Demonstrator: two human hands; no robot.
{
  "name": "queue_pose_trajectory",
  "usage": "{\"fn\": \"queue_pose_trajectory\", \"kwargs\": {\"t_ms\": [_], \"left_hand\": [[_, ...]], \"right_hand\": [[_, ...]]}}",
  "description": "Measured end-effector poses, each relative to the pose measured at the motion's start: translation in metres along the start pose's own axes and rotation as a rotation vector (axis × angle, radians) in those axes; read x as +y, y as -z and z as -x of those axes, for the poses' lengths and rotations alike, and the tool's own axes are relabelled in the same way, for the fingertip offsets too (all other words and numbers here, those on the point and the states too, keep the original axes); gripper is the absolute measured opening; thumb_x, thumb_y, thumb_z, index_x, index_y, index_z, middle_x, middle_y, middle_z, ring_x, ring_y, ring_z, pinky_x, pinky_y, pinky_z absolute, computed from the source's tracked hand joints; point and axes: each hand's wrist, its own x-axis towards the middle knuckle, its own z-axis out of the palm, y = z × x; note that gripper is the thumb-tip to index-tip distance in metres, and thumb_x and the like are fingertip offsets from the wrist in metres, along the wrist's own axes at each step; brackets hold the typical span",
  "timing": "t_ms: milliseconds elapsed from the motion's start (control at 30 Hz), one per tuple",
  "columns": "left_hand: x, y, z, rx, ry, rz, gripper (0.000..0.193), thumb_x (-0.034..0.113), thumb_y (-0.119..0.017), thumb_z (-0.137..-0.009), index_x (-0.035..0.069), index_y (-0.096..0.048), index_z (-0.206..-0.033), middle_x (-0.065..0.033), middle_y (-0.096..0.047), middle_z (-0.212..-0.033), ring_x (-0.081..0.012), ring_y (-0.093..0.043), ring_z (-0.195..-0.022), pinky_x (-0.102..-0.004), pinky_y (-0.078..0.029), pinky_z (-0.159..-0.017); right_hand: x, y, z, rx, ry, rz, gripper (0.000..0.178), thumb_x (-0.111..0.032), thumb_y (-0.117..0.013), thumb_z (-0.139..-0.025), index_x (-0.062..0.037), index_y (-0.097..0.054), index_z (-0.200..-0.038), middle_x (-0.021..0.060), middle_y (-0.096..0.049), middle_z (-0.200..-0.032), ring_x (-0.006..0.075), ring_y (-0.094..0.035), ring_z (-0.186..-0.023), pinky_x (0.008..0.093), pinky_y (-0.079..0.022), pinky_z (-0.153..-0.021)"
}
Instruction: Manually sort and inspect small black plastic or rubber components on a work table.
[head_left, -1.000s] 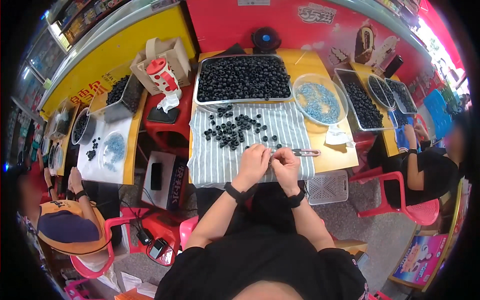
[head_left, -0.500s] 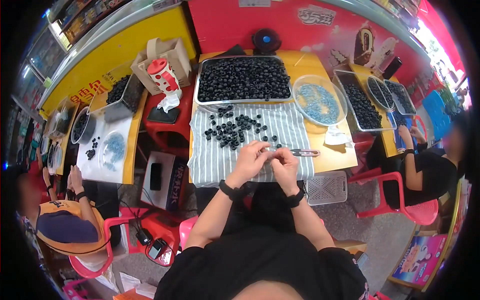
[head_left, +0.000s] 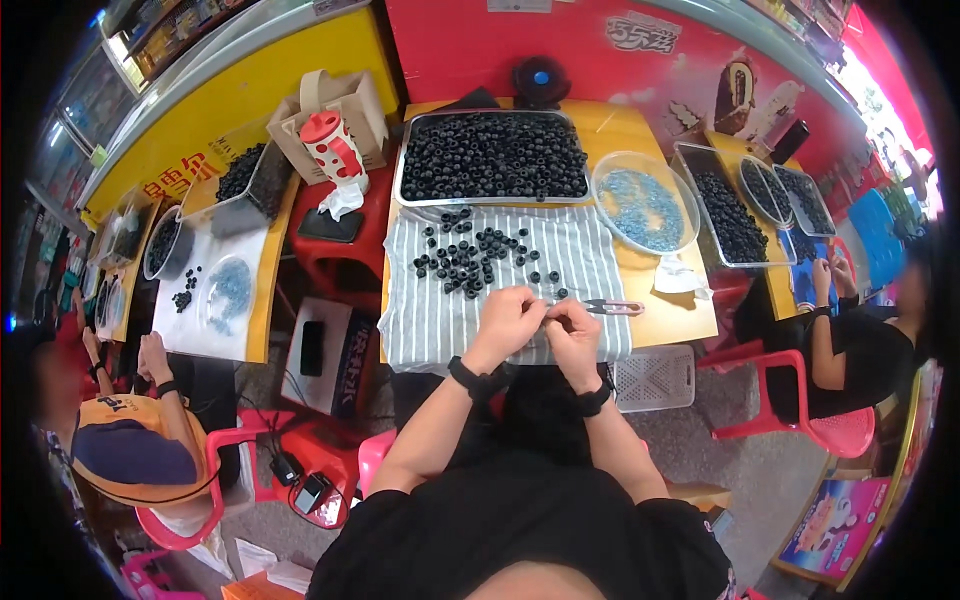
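Note:
My left hand (head_left: pixel 508 322) and my right hand (head_left: pixel 574 340) meet over the front edge of a striped cloth (head_left: pixel 412 325). The fingers of both are pinched together, and whatever they hold is too small and hidden to name. Thread snips (head_left: pixel 612 308) with pinkish handles lie just right of my right hand. Small round black pieces with holes (head_left: pixel 470 262) are scattered on the cloth in front of my hands. Behind them stands a clear tray (head_left: pixel 398 190) full of such black pieces. A round clear dish (head_left: pixel 692 235) at the right holds small light-blue bits.
A crumpled tissue (head_left: pixel 680 278) lies below the dish. At left, a red stool (head_left: pixel 375 225) bears a phone and a red-and-white dotted tumbler (head_left: pixel 333 150). A white basket (head_left: pixel 655 378) sits under the table's right side. People work at tables on both sides.
My left hand's fingers have drawn in closer to my right hand's. The whole view has shifted slightly; the black pieces and snips stay in place.

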Motion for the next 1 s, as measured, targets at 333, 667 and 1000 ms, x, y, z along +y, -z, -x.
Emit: {"fn": "queue_pose_trajectory", "kwargs": {"t_ms": [333,667,1000], "left_hand": [[0.004,0.001,-0.004,-0.033,0.064,0.05,0.034,0.019,-0.064,-0.082,-0.005,-0.055,-0.061,-0.0059,-0.048,-0.049,-0.0078,-0.044,-0.047,-0.0302,-0.035,-0.043],[0.008,0.014,-0.002,-0.23,0.284,0.557,0.017,0.014,-0.062,-0.091,-0.001,-0.068,-0.083,0.0012,-0.06,-0.063,-0.0029,-0.052,-0.05,-0.0187,-0.036,-0.042],[-0.004,0.005,0.0,-0.229,0.298,0.602,0.017,0.013,-0.061,-0.091,0.001,-0.065,-0.08,0.0016,-0.059,-0.064,-0.0031,-0.051,-0.048,-0.0193,-0.037,-0.042]], "right_hand": [[0.0,-0.002,0.003,0.048,0.024,-0.017,0.007,0.007,-0.055,-0.075,0.0002,-0.057,-0.076,-0.0024,-0.053,-0.068,0.0032,-0.045,-0.061,0.02,-0.036,-0.054],[-0.003,0.004,0.001,0.005,-0.119,-0.135,0.007,0.006,-0.055,-0.077,-0.0004,-0.058,-0.079,-0.0027,-0.055,-0.07,0.0024,-0.049,-0.064,0.019,-0.039,-0.056],[0.008,0.007,0.002,-0.037,-0.03,-0.118,0.01,0.009,-0.056,-0.08,-0.0011,-0.057,-0.082,-0.0016,-0.056,-0.076,0.003,-0.051,-0.063,0.0187,-0.04,-0.055]]}}
